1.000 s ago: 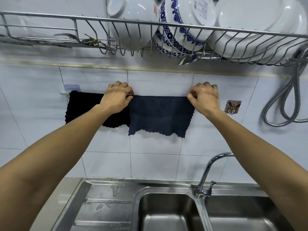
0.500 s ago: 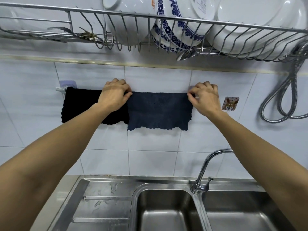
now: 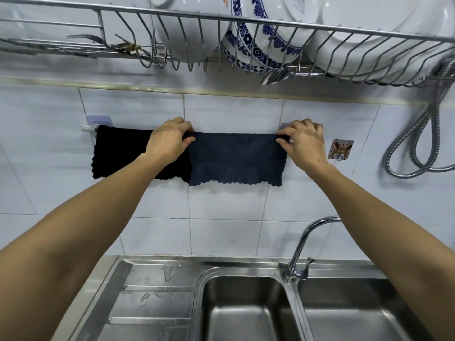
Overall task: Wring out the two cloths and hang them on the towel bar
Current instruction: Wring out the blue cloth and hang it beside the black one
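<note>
While the double sink [image 3: 246, 313] and tap [image 3: 299, 244] sat nearest, empty and out of play, both forearms reached over them to the far tiled wall. Left hand [image 3: 168, 141] was pinched on the top-left corner of the navy cloth [image 3: 236, 161]; right hand [image 3: 304, 143] pinched its top-right corner, hands well apart, cloth stretched flat between them. Navy cloth hung folded over the towel bar [image 3: 87, 129], its left edge overlapping the black cloth [image 3: 118, 151], already draped further left. Judgement: thin, limp, light microfibre, probably damp, so it clings and sags instead of sliding; top corners at the bar are the right hold for tugging it square. Nothing fragile except the bar's stick-on mounts, so pull sideways, not down. Dish rack [image 3: 246, 23] sat above, clear of the hands.
</note>
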